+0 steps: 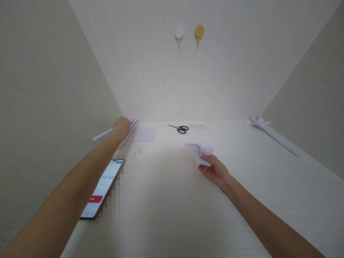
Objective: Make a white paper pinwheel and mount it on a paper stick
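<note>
My right hand (216, 172) pinches a pale paper pinwheel (206, 148) near its middle, its curled blades spreading upward above the surface. At the far left, my left hand (121, 128) is closed around a rolled white paper stick (103, 134), which pokes out to the left of the fist. Further paper sticks (130, 135) lie just to the right of that hand, partly covered by it. By the right wall lies another paper pinwheel (256, 121) with a long white paper stick (282, 141) attached.
Black-handled scissors (181, 129) lie near the back wall, beside small pale pieces (197, 126). A square paper sheet (144, 134) and small pins (138, 149) sit at left. My left forearm partly covers a phone (107, 186). Two hooks (199, 32) are on the wall.
</note>
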Available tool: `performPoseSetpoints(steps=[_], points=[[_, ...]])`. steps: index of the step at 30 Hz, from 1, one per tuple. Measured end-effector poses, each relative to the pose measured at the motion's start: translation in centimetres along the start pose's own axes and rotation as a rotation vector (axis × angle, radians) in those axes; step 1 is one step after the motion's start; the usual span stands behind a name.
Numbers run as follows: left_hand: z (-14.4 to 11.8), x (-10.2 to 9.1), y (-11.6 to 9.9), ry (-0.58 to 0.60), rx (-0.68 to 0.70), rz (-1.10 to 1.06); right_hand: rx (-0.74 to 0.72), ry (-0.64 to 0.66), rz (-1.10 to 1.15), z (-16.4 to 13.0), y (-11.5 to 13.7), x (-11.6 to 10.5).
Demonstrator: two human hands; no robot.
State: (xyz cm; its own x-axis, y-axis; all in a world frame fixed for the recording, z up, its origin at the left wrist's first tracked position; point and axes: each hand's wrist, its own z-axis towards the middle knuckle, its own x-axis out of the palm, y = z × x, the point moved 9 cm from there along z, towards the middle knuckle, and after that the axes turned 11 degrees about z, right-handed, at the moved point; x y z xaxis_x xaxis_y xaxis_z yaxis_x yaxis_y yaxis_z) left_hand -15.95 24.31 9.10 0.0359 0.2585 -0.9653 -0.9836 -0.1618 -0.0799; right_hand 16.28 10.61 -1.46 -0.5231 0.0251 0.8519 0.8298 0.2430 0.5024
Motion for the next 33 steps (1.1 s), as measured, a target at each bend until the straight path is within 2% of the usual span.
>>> performPoseSetpoints(steps=[4,7,8,10,12,14,17,19,22,28,33], points=[[0.9,-3.3,-1.8,0.018,-0.002,-0.22,-0.001,-0.02,0.013,0.1,0.0,-0.1],[0.2,-4.4,-4.4,0.107,-0.005,-0.403,-0.007,-0.045,0.035,0.1,0.0,-0.3],[-0.7,-4.2,-5.7,0.181,0.007,-0.506,-0.006,-0.052,0.04,0.1,0.0,-0.4],[-4.1,-2.2,-9.5,0.507,0.017,-1.039,-0.006,-0.068,0.064,0.0,0.1,-0.5],[-8.7,-0.5,-12.8,0.765,-0.013,-1.32,-0.006,-0.109,0.11,-0.2,0.2,-0.8],[-13.6,1.6,-15.7,0.989,-0.029,-1.427,-0.011,-0.158,0.153,-0.5,0.4,-1.1],[-19.3,4.4,-18.4,1.159,-0.054,-1.498,-0.029,-0.169,0.191,-0.9,0.8,-1.0],[-21.4,5.8,-19.3,1.175,-0.079,-1.547,-0.025,-0.146,0.219,-0.9,0.8,-0.6],[-22.9,6.8,-20.1,1.192,-0.065,-1.624,-0.01,-0.131,0.242,-0.8,0.7,-0.4],[-21.9,7.7,-19.4,1.147,-0.135,-1.729,0.048,-0.157,0.181,-0.7,0.1,-0.9],[-21.6,7.8,-19.4,1.08,-0.104,-1.801,0.098,-0.138,0.167,-0.8,-0.5,-1.0]])
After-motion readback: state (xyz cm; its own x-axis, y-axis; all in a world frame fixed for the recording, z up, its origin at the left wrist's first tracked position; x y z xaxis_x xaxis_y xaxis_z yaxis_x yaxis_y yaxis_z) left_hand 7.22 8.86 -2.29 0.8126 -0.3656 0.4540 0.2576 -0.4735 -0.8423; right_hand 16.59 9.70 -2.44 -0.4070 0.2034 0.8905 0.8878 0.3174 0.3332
